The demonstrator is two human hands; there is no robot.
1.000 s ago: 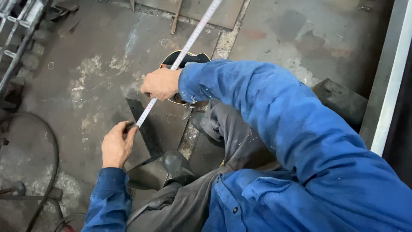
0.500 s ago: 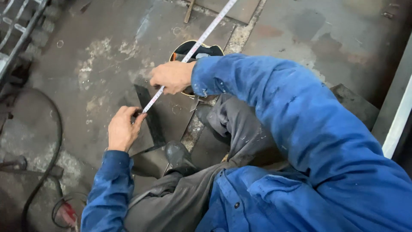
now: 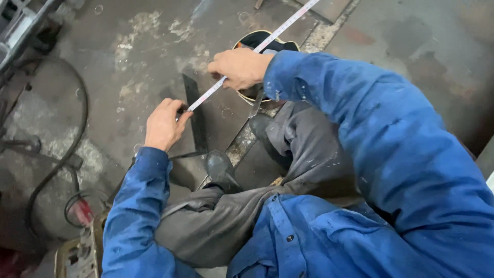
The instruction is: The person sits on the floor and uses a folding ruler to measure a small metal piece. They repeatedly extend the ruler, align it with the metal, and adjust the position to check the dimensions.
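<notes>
Step in hand: the person measures a dark metal plate (image 3: 206,128) with a measuring tape (image 3: 242,64); the tape is stretched slantwise over the plate, from lower left to the top edge of the view.
Left hand (image 3: 164,126): it holds the near end of the tape at the left edge of the plate; the fingers are curled and closed, pinching the tape end against the metal.
Right hand (image 3: 239,67): it lies on the tape further up; the fingers are bent down over the blade and press it, closed around it as far as I can see.
Plate: it lies flat on the grey concrete floor (image 3: 128,62), just in front of the person's dark boot (image 3: 221,167).
Around: a round dark container (image 3: 267,44) stands behind the right hand; a black cable (image 3: 56,159) curves at the left.
Next move, as I judge: keep the tape tight and straight, then read the mark at the far edge.
</notes>
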